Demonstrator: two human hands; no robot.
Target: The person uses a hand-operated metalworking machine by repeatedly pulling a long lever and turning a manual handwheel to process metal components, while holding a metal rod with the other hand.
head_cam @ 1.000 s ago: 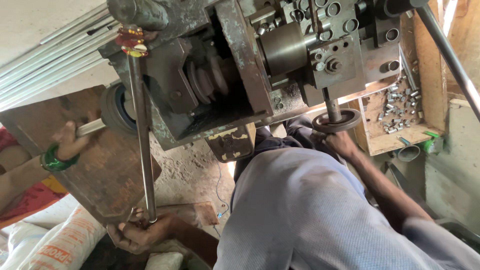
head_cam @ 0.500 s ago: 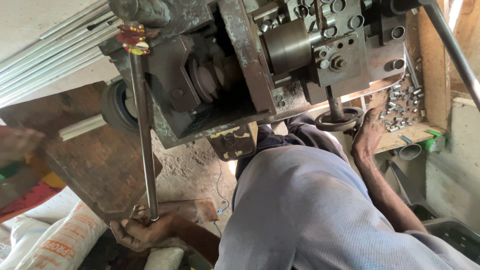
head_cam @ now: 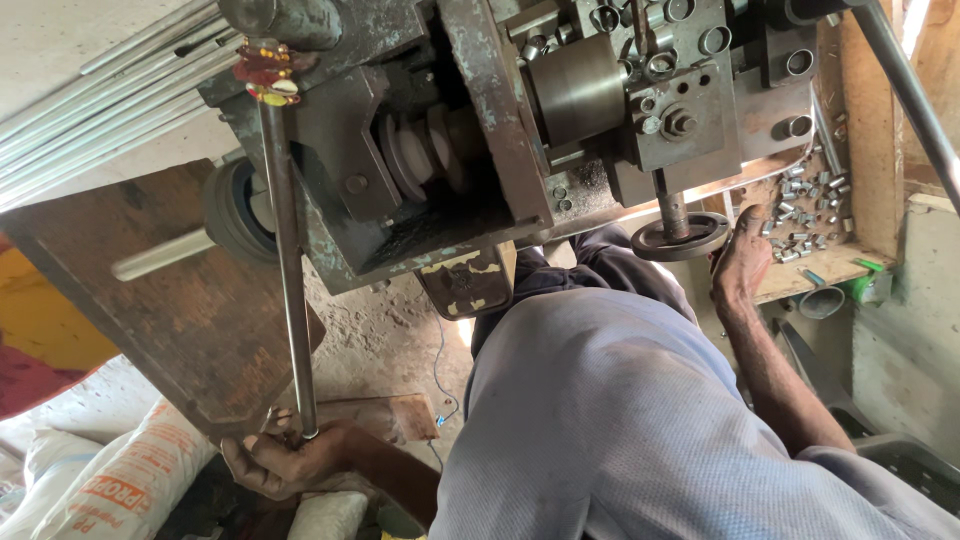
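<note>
My left hand (head_cam: 280, 462) is closed around the lower end of a long steel lever rod (head_cam: 285, 250) that runs up to a red and yellow knob (head_cam: 262, 72) on a greasy metal lathe-like machine (head_cam: 480, 130). My right hand (head_cam: 745, 262) lies palm down with fingers spread at the edge of a wooden tray (head_cam: 800, 278) holding several small metal sleeves (head_cam: 805, 195). It sits just right of the round handwheel (head_cam: 680, 238) and holds nothing. My grey-shirted torso fills the lower middle.
A light metal tube (head_cam: 160, 255) pokes out of the machine's left side over a rusty brown plate (head_cam: 160, 330). A bundle of long tubes (head_cam: 100, 90) lies at top left. White sacks (head_cam: 120, 480) sit bottom left. A slanted steel bar (head_cam: 915, 90) crosses the top right.
My right hand left the handwheel and moved right to the tray edge. Another person's hand with a green bangle, which was at the tube on the left, has gone out of view.
</note>
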